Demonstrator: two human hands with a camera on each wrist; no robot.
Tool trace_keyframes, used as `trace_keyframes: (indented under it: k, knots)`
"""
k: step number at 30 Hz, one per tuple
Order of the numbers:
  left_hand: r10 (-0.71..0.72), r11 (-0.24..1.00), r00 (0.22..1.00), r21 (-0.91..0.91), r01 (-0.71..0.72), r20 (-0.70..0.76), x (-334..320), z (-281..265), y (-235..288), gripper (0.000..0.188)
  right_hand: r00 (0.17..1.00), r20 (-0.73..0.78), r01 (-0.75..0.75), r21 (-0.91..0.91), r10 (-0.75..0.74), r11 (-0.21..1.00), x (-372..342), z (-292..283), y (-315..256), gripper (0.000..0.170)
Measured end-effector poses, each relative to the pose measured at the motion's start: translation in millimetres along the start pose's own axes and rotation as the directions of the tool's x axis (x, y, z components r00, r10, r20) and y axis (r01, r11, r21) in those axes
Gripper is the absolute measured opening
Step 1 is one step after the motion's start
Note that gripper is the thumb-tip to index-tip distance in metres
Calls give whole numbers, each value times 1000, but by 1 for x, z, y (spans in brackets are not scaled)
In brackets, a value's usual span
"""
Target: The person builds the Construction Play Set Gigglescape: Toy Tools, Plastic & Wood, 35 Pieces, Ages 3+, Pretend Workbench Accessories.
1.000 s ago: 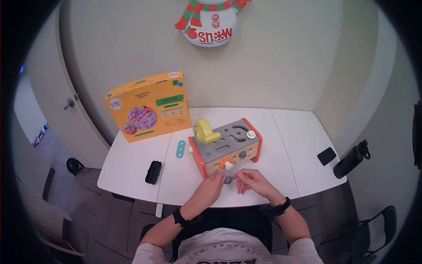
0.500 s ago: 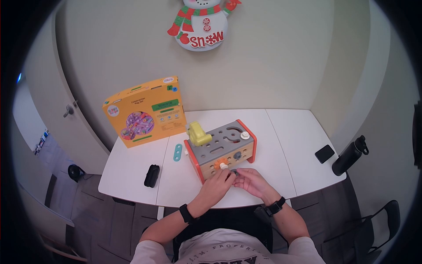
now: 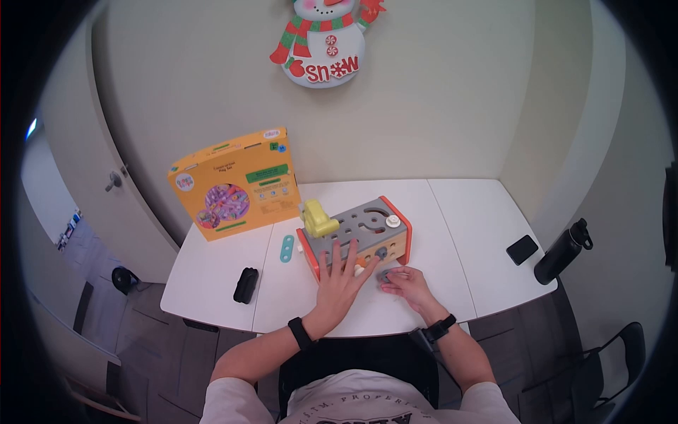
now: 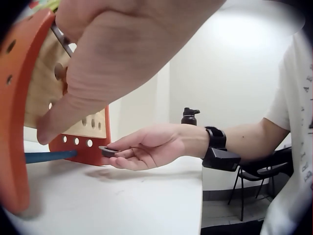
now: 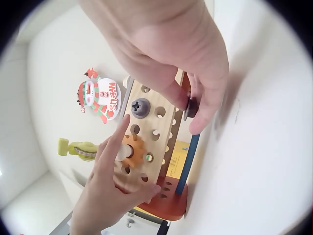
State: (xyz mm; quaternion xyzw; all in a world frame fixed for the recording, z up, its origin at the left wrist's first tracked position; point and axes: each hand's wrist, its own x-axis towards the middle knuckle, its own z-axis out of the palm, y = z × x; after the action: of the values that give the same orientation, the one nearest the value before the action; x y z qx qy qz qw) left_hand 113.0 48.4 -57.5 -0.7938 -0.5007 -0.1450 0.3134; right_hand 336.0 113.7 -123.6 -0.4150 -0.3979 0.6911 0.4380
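A toy workbench (image 3: 342, 219) with a grey top, wooden front and red ends stands on the table. My left hand (image 3: 337, 286) lies against its near side with fingers spread over the grey top, thumb towards the front. On the front are an orange gear (image 5: 135, 152) with a white bolt through it and a grey cross-head screw (image 5: 140, 108). Low by the workbench's right front, my right hand (image 3: 411, 288) pinches a grey round toy piece (image 5: 191, 108) with a flange between thumb and fingers. A yellow-green toy piece (image 3: 319, 219) sits on top.
A yellow box (image 3: 236, 187) stands behind on the left. Around the workbench lie a teal strip with holes (image 3: 287, 249) and a black case (image 3: 245, 285). At the right are a phone (image 3: 522, 249) and a black bottle (image 3: 563, 252).
Both hands came together at the grey piece, then parted. My left hand moved up and spread over the workbench; my right hand keeps the piece, slightly further right.
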Motion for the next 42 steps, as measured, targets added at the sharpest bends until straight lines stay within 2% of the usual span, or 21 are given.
trace_keyframes:
  k: [3,9,16,21,24,28,30,36,42]
  knots:
    - [-19,999,999,-45,21,51,1,3,1,80,1000,-19,-12,14,12,1000,4,1,2,21]
    - [-1,994,998,107,-5,57,9,1,-10,84,999,47,23,32,-25,999,4,5,6,24]
    - [74,996,989,32,-79,129,27,-10,-50,97,993,72,95,44,-98,994,18,21,18,24]
    - [93,996,979,-15,-92,181,36,-15,-63,117,979,19,189,260,-201,947,42,62,7,33]
    - [99,995,980,-23,-97,174,37,-12,-67,122,969,-68,244,402,-237,882,58,78,6,39]
    - [86,996,982,-25,-83,167,37,-14,-65,118,965,-132,261,497,-225,828,69,89,1,43]
    - [77,997,987,-39,-72,139,36,-12,-65,116,965,-118,260,528,-233,808,75,87,5,43]
    - [42,997,980,-74,-28,194,38,-20,-61,107,962,-54,240,627,-266,741,93,83,17,45]
    - [38,995,987,-100,-22,154,38,-13,-61,104,960,-21,214,698,-279,683,100,79,22,44]
